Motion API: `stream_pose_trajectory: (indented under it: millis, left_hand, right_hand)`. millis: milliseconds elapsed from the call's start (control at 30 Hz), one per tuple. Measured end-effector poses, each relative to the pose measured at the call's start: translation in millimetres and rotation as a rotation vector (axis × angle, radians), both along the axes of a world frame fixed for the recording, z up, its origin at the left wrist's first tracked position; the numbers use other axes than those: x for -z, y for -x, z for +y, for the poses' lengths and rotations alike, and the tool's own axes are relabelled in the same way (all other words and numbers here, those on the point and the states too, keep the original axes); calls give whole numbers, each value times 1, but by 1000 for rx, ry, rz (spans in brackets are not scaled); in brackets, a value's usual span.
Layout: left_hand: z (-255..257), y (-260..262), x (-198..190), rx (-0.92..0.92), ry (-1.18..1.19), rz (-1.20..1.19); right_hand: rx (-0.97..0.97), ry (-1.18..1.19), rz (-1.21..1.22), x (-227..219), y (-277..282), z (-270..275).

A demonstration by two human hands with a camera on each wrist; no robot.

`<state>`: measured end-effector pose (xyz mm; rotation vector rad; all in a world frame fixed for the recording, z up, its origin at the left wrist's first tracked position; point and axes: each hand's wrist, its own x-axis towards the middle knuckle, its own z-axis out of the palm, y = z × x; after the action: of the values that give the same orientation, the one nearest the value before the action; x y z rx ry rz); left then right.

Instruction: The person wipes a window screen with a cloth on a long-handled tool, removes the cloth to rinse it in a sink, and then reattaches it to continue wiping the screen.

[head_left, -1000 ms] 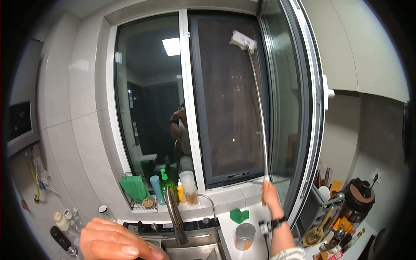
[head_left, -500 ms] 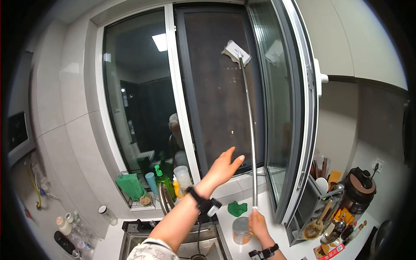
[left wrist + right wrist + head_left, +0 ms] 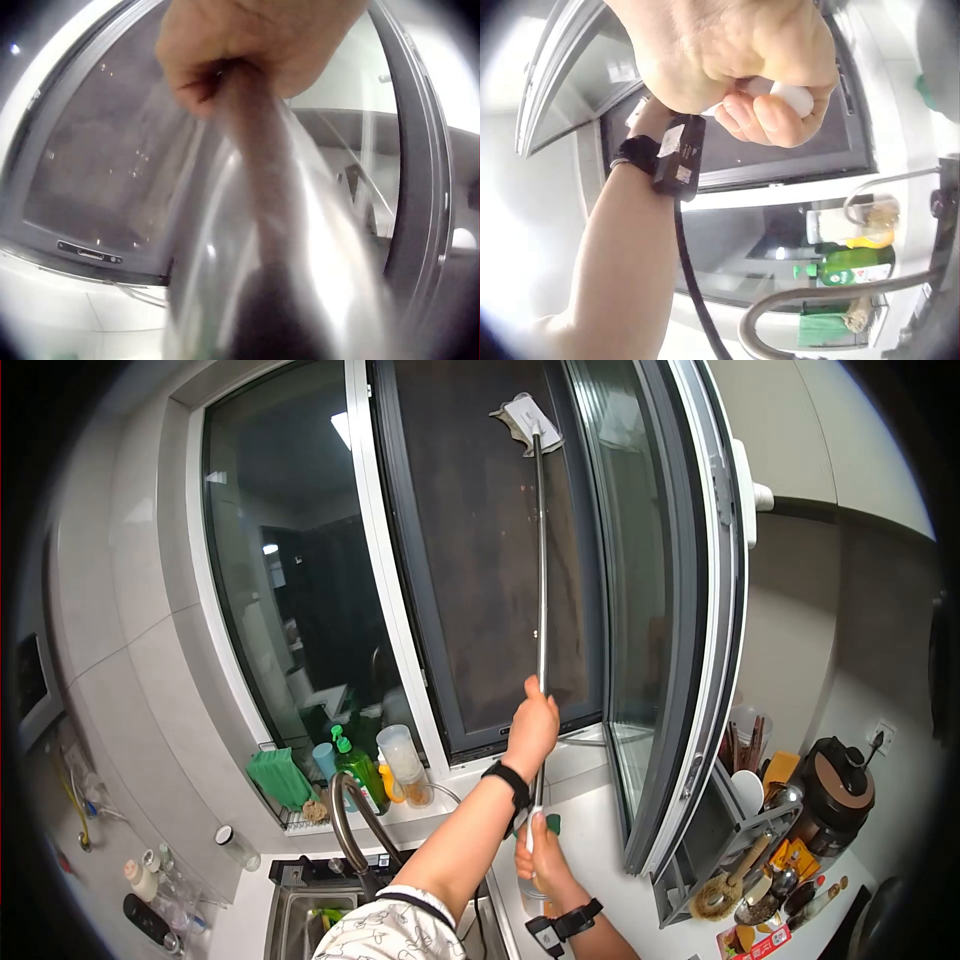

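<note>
A long-handled flat mop (image 3: 542, 560) reaches up the dark window screen (image 3: 480, 560), its white head (image 3: 530, 422) and greyish cloth pad overlapping the upper part of the screen. My left hand (image 3: 533, 728) grips the metal pole partway along; in the left wrist view its fingers (image 3: 247, 37) wrap round the pole. Lower down, my right hand (image 3: 548, 865) holds the white handle end. The right wrist view shows that handle's rounded tip (image 3: 791, 97) poking out of the curled fingers (image 3: 761, 124).
An opened window sash (image 3: 650, 610) stands just right of the pole. Bottles, including a green one (image 3: 360, 775), line the sill behind the curved faucet (image 3: 350, 820) and sink (image 3: 290, 915). Right, a grey rack (image 3: 700, 850), utensils and a dark cooker (image 3: 825, 800) crowd the counter.
My left hand was off the mop, swung up toward the pole, and now grips it. The mop head has shifted left and tilted. The view has turned somewhat.
</note>
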<state>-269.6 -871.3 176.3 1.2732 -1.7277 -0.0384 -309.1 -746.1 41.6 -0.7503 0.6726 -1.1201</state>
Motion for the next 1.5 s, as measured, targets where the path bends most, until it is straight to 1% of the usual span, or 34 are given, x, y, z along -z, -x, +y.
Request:
stream_pose_trajectory:
  millis: [100, 133, 167, 233, 267, 300, 333, 367, 400, 433, 467, 533, 567, 600, 667, 700, 733, 767, 833, 900, 933, 967, 1000, 1033, 1067, 1100, 1133, 1200, 1267, 1300, 1333, 1400, 1433, 1500]
  left_hand:
    - [27, -14, 38, 20, -68, 6]
    - [30, -21, 61, 19, -103, -11]
    - [47, -26, 73, 14, -189, -17]
    - [67, -40, 105, 56, -240, -76]
    - [77, -44, 112, 59, -238, -72]
    - [88, -47, 115, 77, -272, -112]
    - [95, -51, 115, 96, -307, -153]
    - [93, -56, 113, 139, -215, -144]
    - [94, -61, 108, 143, -212, -143]
    - [94, -67, 103, 152, -254, -133]
    - [95, -73, 95, 158, -291, -121]
    - [91, -84, 74, 126, -152, -124]
    - [86, -87, 56, 105, -106, -115]
    - [70, -90, 41, 121, 11, -75]
    - [47, -95, -8, 62, 190, -132]
    - [41, -94, -37, 81, 93, -60]
    - [33, -96, -59, 59, 138, -88]
    - [51, -89, -89, 71, -74, 23]
    - [51, -86, -86, 66, -104, 37]
    - [55, -86, -84, 73, -140, 34]
    - [47, -82, -36, 52, -99, 12]
    - [38, -80, 0, 44, 6, -32]
    - [50, -75, 23, 97, -171, -1]
    - [76, -63, 42, 129, -261, 148]
    - [77, -60, 81, 153, -249, 127]
    - [104, -54, 84, 219, -407, 202]
    - [115, -51, 92, 235, -416, 206]
    - [113, -51, 82, 262, -426, 212]
    - [97, -53, 67, 259, -351, 196]
    - [73, -53, 54, 191, -93, 128]
    - [50, -51, 34, 122, 165, 59]
    - [34, -50, -24, 192, -6, 177]
    - [37, -51, -31, 194, 1, 183]
    - [43, -53, -39, 202, -126, 217]
  right_hand:
    - [-47, -61, -58, 47, -18, 21]
    - [-76, -76, -91, 64, -25, 31]
    - [-79, -54, -87, 80, -33, 46]
    - [-78, -29, -80, 109, -39, 75]
    - [-172, -352, -371, 123, -39, 87]
    - [-264, -674, -661, 127, -38, 95]
    - [-261, -670, -657, 114, -41, 102]
    - [-220, -565, -449, 99, -47, 109]
    - [-179, -458, -244, 85, -54, 113]
    - [-144, -521, -232, 79, -60, 114]
    - [-147, -513, -226, 79, -67, 112]
    - [-361, -27, -283, 80, -82, 98]
    - [-344, -43, -270, 64, -88, 92]
    - [-327, -60, -257, 36, -91, 81]
    - [-276, 55, -182, -11, -92, 57]
    - [-267, 81, -176, -35, -90, 45]
    - [-261, 107, -170, -52, -87, 36]
    - [-270, 110, -169, -62, -85, 33]
    - [-260, 121, -115, -72, -79, 32]
    - [-236, 84, -69, -48, -69, 44]
    - [-206, 50, -24, -29, -63, 51]
    - [-191, 33, -7, -6, -55, 59]
    - [-178, 13, 10, 21, -47, 70]
    - [-155, -12, 54, 49, -39, 85]
    - [-128, -35, 102, 68, -30, 99]
    - [-124, -36, 111, 74, -23, 110]
    - [-149, -75, 134, 77, -17, 122]
    - [-160, -111, 162, 77, -14, 124]
    - [-9, 35, 245, 74, -24, 102]
    - [32, 145, 259, 70, -29, 77]
    - [75, 257, 270, 56, -32, 54]
    - [-13, 83, 234, -32, -31, 50]
    - [-12, 89, 241, -34, -32, 47]
    - [-42, 61, 215, -35, -34, 42]
